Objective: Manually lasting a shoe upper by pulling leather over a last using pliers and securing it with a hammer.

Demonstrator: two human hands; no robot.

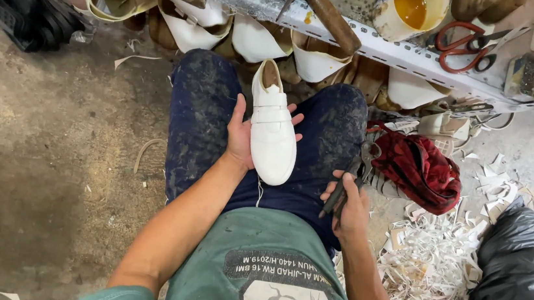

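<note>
My left hand [240,134] grips a white shoe [273,134] with two straps, holding it toe toward me over my lap between my knees. The fingers wrap under its sole and show on its right side. My right hand [349,207] rests on my right thigh and is closed on a dark pair of pliers [350,177], whose metal jaws point away from me toward a red cloth. I sit in dark blue trousers and a green shirt.
A metal shelf [394,51] ahead carries a cup of yellow glue [411,10], red-handled scissors [469,45] and a wooden-handled tool [332,19]. White shoe uppers [254,41] lie under it. A red cloth [418,168], white trimmings [432,264] and a black bag [522,279] sit at right.
</note>
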